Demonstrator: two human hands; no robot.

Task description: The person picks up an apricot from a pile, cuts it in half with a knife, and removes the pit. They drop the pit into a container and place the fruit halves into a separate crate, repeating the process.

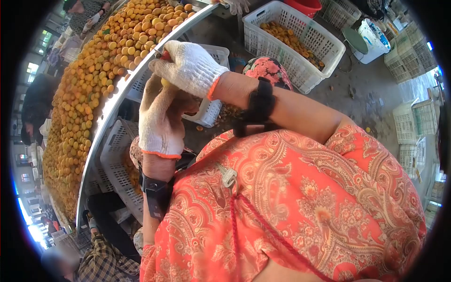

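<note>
My two hands meet beside the metal edge of a sorting table heaped with apricots. My right hand point(195, 68), in a white knit glove with an orange cuff, is closed around a small red-handled knife point(165, 56); a thin bit of its metal shows by the table edge. My left hand point(162, 117), in a matching glove, is curled just below it. A yellow bit of an apricot point(165, 82) shows between the two hands, in the left hand's fingers. Most of the fruit is hidden by the gloves.
Loose apricots point(84, 94) cover the table beyond its metal rim point(110, 105). A white crate point(300, 82) with cut fruit stands on the floor; another crate point(115, 155) is under the table edge. A white bucket point(373, 40) stands at right. Other people work around the table.
</note>
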